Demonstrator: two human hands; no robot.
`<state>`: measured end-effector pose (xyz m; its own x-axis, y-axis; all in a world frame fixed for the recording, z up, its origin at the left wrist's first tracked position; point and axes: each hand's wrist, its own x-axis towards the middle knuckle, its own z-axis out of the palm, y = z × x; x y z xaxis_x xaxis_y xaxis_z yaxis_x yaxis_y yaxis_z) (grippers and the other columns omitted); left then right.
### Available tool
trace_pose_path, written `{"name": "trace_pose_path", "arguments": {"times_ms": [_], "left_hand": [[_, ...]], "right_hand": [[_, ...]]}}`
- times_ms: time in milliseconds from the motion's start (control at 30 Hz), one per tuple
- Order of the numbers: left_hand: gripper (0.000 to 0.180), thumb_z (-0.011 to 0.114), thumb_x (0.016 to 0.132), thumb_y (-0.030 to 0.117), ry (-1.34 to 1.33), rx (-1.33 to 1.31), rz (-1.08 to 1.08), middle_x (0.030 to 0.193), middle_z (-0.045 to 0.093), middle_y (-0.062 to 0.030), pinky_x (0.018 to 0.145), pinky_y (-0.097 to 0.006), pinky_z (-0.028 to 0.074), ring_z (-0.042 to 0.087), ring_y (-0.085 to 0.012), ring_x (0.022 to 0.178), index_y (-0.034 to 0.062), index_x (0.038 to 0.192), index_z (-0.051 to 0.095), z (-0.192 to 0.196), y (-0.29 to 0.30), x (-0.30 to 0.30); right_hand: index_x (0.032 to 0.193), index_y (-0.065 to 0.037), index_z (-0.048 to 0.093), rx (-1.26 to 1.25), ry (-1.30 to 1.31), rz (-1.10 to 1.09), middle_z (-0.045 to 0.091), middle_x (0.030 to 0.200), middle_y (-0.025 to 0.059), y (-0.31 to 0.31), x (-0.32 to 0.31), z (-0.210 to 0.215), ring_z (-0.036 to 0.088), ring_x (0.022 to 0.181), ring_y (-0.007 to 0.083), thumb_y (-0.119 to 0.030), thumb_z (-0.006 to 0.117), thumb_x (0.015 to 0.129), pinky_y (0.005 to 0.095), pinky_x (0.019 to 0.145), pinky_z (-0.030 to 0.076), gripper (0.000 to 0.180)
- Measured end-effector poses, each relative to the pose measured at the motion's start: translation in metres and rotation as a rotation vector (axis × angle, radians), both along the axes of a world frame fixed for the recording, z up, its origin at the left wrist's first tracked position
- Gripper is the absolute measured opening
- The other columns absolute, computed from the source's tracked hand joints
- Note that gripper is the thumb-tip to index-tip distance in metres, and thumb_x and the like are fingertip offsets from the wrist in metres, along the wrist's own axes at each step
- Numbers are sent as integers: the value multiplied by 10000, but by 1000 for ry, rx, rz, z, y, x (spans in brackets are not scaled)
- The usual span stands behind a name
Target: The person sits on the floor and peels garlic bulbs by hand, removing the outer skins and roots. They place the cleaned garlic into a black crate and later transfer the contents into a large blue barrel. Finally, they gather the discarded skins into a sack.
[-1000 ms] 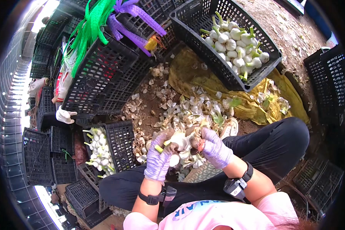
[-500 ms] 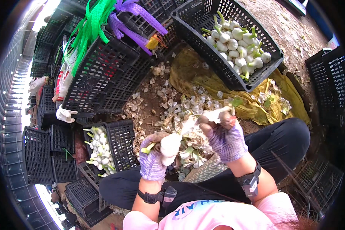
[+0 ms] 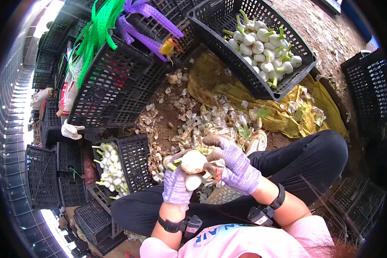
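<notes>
Left hand: purple-and-white knit glove with grubby fingertips [image 3: 175, 184], just left of centre low in the frame. Fingers are wrapped round two white round garlic bulbs.
Garlic bulbs: one [image 3: 193, 162] sits above the other [image 3: 193, 182], right in that left grip. A cut green stem [image 3: 172, 167] pokes out on the left.
Right hand: matching purple-and-white glove [image 3: 236, 165], lower centre. Half a second ago it was off to the right with a pale strip of something; now it's back against the upper bulb. Fingers are curled, one poking out above; can't tell if they're pinching any skin.
What that means: I'd say the peeling is still going on that upper bulb, which looks a bit browner than the lower one.
Floor: brown bare dirt [image 3: 165, 133] mid-frame, buried in dry papery garlic skins [image 3: 219, 120], with a crumpled mustard-yellow cloth or sack [image 3: 288, 118] to the right.
Room, left side: dark gridded wall [image 3: 13, 142] with bright light leaking in, stacks of black plastic crates [image 3: 43, 180], then a black slotted crate [image 3: 135, 161] with more white stemmed garlic [image 3: 112, 167].
Room, top: bright green mesh strips [image 3: 101, 34], then purple mesh strips [image 3: 148, 21], then a big black plastic crate [image 3: 215, 36] of trimmed garlic [image 3: 266, 51], upper right.
Room, right edge: more black slotted crates [image 3: 374, 81] standing on end, I think.
</notes>
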<state>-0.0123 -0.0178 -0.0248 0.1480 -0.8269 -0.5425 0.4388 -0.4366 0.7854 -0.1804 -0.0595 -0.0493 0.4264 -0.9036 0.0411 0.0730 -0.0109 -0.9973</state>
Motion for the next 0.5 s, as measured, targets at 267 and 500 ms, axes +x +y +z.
{"name": "trace_pose_path", "arguments": {"times_ms": [267, 500], "left_hand": [[305, 562, 864, 196, 66, 178, 117, 949, 607, -128, 634, -281, 537, 635, -202, 772, 4, 1090, 492, -12, 3, -4], [278, 584, 849, 163, -88, 60, -49, 942, 599, -89, 726, -277, 512, 600, -165, 850, 19, 1078, 521, -9, 7, -6]], "right_hand": [[1153, -46, 495, 388, -323, -194, 525, 1042, 81, -8, -6, 2, 487, 963, 175, -281, 709, 687, 303, 854, 395, 564], [1005, -60, 529, -84, 72, -25, 546, 931, 101, 2, -8, -8, 538, 865, 243, -287, 699, 678, 352, 726, 439, 433]]}}
